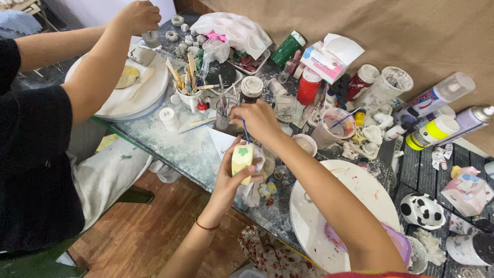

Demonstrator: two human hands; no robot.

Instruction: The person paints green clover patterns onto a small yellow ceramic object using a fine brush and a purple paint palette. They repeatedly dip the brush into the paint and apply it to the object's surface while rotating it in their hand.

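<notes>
My left hand point(230, 177) grips a small yellow ceramic piece point(242, 160) with a green clover shape on it, wrapped partly in a white cloth. My right hand point(259, 122) pinches a thin blue paintbrush point(245, 131) whose tip points down at the piece. Both hands hover over the front edge of a paint-spattered glass table point(180, 149). A bracelet circles my left wrist.
Another person in a black shirt sits at left, an arm point(98, 62) reaching over a white round board point(141, 92). Paint bottles point(309, 85), cups with brushes point(188, 92), a white palette point(234, 31), spray cans point(437, 95) and a spotted ceramic figure point(422, 210) crowd the table. A white plate point(314, 221) lies at my right.
</notes>
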